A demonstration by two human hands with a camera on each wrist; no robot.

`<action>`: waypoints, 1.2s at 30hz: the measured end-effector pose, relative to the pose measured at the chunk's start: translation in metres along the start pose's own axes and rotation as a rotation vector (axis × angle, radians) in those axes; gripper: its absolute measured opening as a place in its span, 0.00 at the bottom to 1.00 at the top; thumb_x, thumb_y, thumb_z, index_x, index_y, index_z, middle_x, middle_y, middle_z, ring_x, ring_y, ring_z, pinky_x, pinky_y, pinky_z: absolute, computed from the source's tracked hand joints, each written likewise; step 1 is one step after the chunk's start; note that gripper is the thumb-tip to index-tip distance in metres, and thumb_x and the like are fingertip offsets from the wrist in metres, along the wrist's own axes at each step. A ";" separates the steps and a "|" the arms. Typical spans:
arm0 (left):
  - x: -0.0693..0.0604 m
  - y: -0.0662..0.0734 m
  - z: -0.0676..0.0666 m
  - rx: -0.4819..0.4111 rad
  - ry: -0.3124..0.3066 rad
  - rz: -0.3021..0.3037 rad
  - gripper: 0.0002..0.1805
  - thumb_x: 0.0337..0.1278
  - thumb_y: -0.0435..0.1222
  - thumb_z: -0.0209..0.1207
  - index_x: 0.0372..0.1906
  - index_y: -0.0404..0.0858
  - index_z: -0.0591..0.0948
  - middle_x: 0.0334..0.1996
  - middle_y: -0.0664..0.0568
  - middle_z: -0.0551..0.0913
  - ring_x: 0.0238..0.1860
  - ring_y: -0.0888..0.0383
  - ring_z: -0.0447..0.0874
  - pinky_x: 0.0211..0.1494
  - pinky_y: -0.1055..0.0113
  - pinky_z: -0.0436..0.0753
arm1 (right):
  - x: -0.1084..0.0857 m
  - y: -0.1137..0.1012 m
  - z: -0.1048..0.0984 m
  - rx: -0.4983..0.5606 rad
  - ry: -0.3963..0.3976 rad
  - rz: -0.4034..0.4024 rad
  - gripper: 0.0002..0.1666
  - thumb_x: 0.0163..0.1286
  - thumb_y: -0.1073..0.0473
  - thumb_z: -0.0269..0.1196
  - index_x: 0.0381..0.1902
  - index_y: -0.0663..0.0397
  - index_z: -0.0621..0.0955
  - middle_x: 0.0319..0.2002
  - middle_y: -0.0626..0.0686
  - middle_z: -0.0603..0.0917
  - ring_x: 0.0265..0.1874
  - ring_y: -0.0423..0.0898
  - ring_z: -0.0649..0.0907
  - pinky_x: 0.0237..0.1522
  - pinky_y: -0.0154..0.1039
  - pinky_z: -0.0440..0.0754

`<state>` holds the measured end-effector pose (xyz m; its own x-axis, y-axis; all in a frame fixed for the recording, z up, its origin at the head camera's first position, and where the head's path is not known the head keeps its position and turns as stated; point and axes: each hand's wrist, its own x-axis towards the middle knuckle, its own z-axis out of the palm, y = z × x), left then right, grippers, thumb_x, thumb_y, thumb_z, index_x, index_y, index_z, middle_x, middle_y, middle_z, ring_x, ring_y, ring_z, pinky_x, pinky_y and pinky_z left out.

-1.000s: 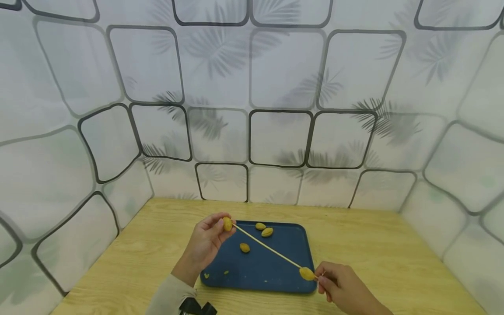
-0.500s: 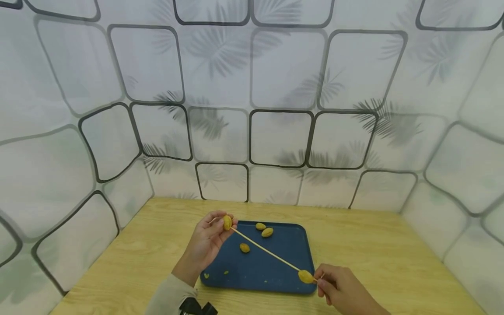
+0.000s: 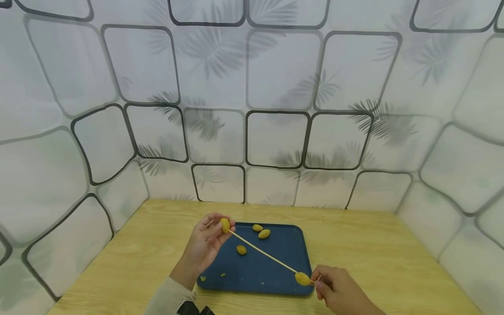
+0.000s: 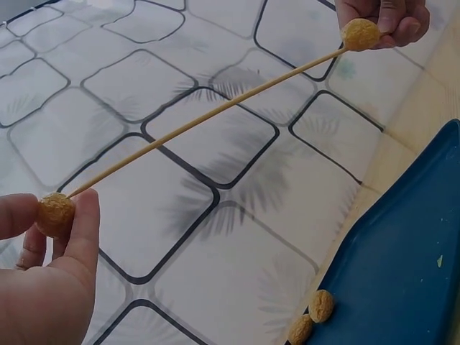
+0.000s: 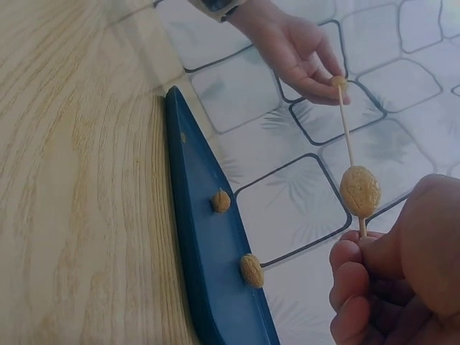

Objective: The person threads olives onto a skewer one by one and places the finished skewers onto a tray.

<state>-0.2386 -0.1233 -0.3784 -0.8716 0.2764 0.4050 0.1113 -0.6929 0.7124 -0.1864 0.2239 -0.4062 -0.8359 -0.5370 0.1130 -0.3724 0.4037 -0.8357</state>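
A thin wooden skewer (image 3: 261,252) slants between the two hands above the tray. The left hand (image 3: 202,247) pinches a yellow oval fruit (image 4: 56,214) at the skewer's upper left end, thumb and fingers on its sides. At the other end, the right hand (image 3: 341,289) grips the stick just beyond a second yellow fruit (image 5: 360,192), which is threaded on it. In the right wrist view a short piece of stick shows between that fruit and the fingertips. Whether the stick passes into the left-hand fruit is hidden from view.
A blue tray (image 3: 267,273) lies under the hands on the wooden table (image 3: 362,236). Three loose yellow fruits (image 3: 264,233) and small scraps (image 3: 202,278) are on it. Patterned fabric walls (image 3: 275,140) stand behind and at both sides.
The right hand and its end of the skewer have shifted slightly left and down in the head view. The whole head view has also moved a little. Both grips look the same.
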 end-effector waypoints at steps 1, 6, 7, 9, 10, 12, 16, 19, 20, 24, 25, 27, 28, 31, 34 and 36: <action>0.000 -0.001 0.000 0.007 0.004 0.010 0.12 0.73 0.24 0.44 0.48 0.38 0.76 0.47 0.47 0.77 0.52 0.53 0.80 0.59 0.63 0.78 | 0.000 0.000 0.000 -0.002 0.000 -0.001 0.07 0.72 0.73 0.52 0.37 0.61 0.77 0.20 0.45 0.77 0.14 0.33 0.71 0.15 0.30 0.72; 0.000 -0.007 0.001 0.034 0.074 0.047 0.11 0.70 0.23 0.48 0.44 0.39 0.78 0.44 0.49 0.79 0.49 0.54 0.81 0.57 0.65 0.79 | 0.001 0.003 0.001 0.003 -0.007 -0.016 0.08 0.70 0.74 0.52 0.37 0.62 0.78 0.19 0.41 0.75 0.14 0.32 0.67 0.14 0.29 0.68; 0.000 -0.008 0.002 0.031 0.085 0.054 0.11 0.69 0.23 0.48 0.44 0.40 0.77 0.44 0.49 0.79 0.49 0.55 0.82 0.57 0.65 0.79 | 0.001 0.004 0.002 0.005 -0.010 -0.022 0.08 0.70 0.74 0.52 0.37 0.62 0.78 0.19 0.41 0.76 0.14 0.32 0.66 0.14 0.29 0.67; 0.000 -0.011 0.003 0.031 0.088 0.073 0.12 0.69 0.22 0.49 0.43 0.41 0.77 0.44 0.50 0.80 0.49 0.54 0.82 0.58 0.64 0.79 | 0.001 0.003 0.004 0.002 -0.013 -0.039 0.08 0.71 0.74 0.52 0.37 0.61 0.77 0.19 0.40 0.76 0.13 0.31 0.65 0.14 0.28 0.66; 0.001 -0.013 0.004 0.029 0.085 0.081 0.12 0.69 0.22 0.49 0.43 0.41 0.77 0.44 0.50 0.80 0.49 0.54 0.82 0.58 0.63 0.78 | 0.002 0.003 0.005 0.000 -0.013 -0.047 0.08 0.71 0.73 0.52 0.37 0.61 0.77 0.19 0.40 0.76 0.13 0.31 0.64 0.14 0.28 0.65; 0.002 -0.015 0.005 0.024 0.085 0.088 0.11 0.68 0.23 0.51 0.43 0.42 0.76 0.44 0.51 0.81 0.50 0.54 0.82 0.59 0.62 0.78 | 0.002 0.002 0.006 -0.014 -0.009 -0.070 0.08 0.71 0.72 0.53 0.36 0.60 0.77 0.18 0.40 0.76 0.12 0.30 0.64 0.14 0.27 0.66; 0.003 -0.017 0.009 0.020 0.133 0.075 0.08 0.67 0.25 0.54 0.43 0.42 0.76 0.44 0.51 0.81 0.50 0.54 0.82 0.58 0.63 0.79 | 0.002 0.003 0.006 -0.033 0.008 -0.086 0.07 0.72 0.71 0.53 0.36 0.59 0.77 0.18 0.40 0.75 0.13 0.30 0.64 0.14 0.28 0.67; 0.003 -0.018 0.011 0.012 0.167 0.062 0.08 0.68 0.25 0.53 0.42 0.40 0.78 0.44 0.49 0.81 0.49 0.53 0.83 0.56 0.63 0.80 | 0.002 0.007 0.004 -0.046 0.022 -0.077 0.08 0.72 0.72 0.53 0.36 0.59 0.78 0.18 0.39 0.74 0.14 0.31 0.65 0.14 0.29 0.67; 0.003 -0.018 0.012 0.009 0.175 0.059 0.08 0.68 0.24 0.53 0.42 0.39 0.78 0.44 0.49 0.81 0.49 0.52 0.83 0.56 0.63 0.80 | 0.002 0.008 0.004 -0.057 0.029 -0.077 0.08 0.72 0.72 0.53 0.36 0.58 0.78 0.18 0.38 0.73 0.14 0.30 0.65 0.14 0.29 0.67; 0.002 -0.019 0.016 0.012 0.188 0.064 0.09 0.68 0.23 0.52 0.42 0.38 0.78 0.44 0.47 0.79 0.49 0.52 0.83 0.55 0.62 0.80 | 0.000 0.014 0.000 -0.093 0.056 -0.117 0.11 0.69 0.75 0.53 0.34 0.56 0.78 0.19 0.38 0.73 0.15 0.30 0.65 0.14 0.29 0.67; 0.002 -0.019 0.017 0.017 0.187 0.068 0.08 0.68 0.23 0.52 0.42 0.38 0.78 0.45 0.46 0.78 0.49 0.51 0.83 0.55 0.63 0.80 | 0.000 0.014 0.000 -0.102 0.061 -0.123 0.11 0.69 0.75 0.54 0.34 0.55 0.77 0.19 0.38 0.74 0.15 0.29 0.65 0.14 0.28 0.68; 0.002 -0.020 0.019 0.025 0.187 0.079 0.08 0.67 0.24 0.53 0.43 0.37 0.78 0.44 0.46 0.77 0.49 0.52 0.83 0.55 0.63 0.80 | -0.001 0.014 -0.002 -0.118 0.068 -0.124 0.12 0.69 0.75 0.54 0.32 0.54 0.77 0.20 0.38 0.74 0.15 0.29 0.66 0.15 0.28 0.69; 0.002 -0.020 0.020 0.027 0.190 0.084 0.07 0.67 0.24 0.54 0.43 0.37 0.78 0.44 0.46 0.77 0.49 0.52 0.83 0.55 0.63 0.80 | -0.001 0.013 -0.004 -0.125 0.070 -0.113 0.13 0.69 0.75 0.54 0.32 0.54 0.77 0.20 0.38 0.74 0.16 0.30 0.66 0.15 0.28 0.69; 0.003 -0.021 0.019 0.025 0.192 0.100 0.06 0.67 0.25 0.54 0.44 0.37 0.77 0.43 0.48 0.78 0.48 0.53 0.83 0.55 0.63 0.81 | -0.001 0.009 -0.007 -0.152 0.076 -0.059 0.13 0.69 0.75 0.54 0.31 0.53 0.77 0.21 0.38 0.74 0.16 0.31 0.67 0.16 0.29 0.70; 0.005 -0.022 0.018 0.013 0.192 0.115 0.06 0.68 0.26 0.54 0.44 0.38 0.77 0.42 0.50 0.80 0.48 0.55 0.83 0.55 0.63 0.81 | -0.001 0.007 -0.010 -0.177 0.088 -0.034 0.14 0.68 0.75 0.54 0.31 0.50 0.78 0.20 0.38 0.74 0.16 0.32 0.67 0.16 0.30 0.70; 0.005 -0.023 0.017 0.006 0.188 0.119 0.06 0.68 0.26 0.54 0.44 0.38 0.77 0.42 0.50 0.80 0.48 0.55 0.83 0.55 0.63 0.80 | -0.002 0.007 -0.010 -0.196 0.099 -0.050 0.16 0.67 0.75 0.54 0.31 0.48 0.77 0.20 0.38 0.73 0.16 0.32 0.67 0.16 0.30 0.70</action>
<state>-0.2375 -0.0949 -0.3829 -0.9257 0.0638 0.3728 0.2209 -0.7088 0.6699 -0.1911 0.2348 -0.4070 -0.8463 -0.4885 0.2126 -0.4778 0.5195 -0.7084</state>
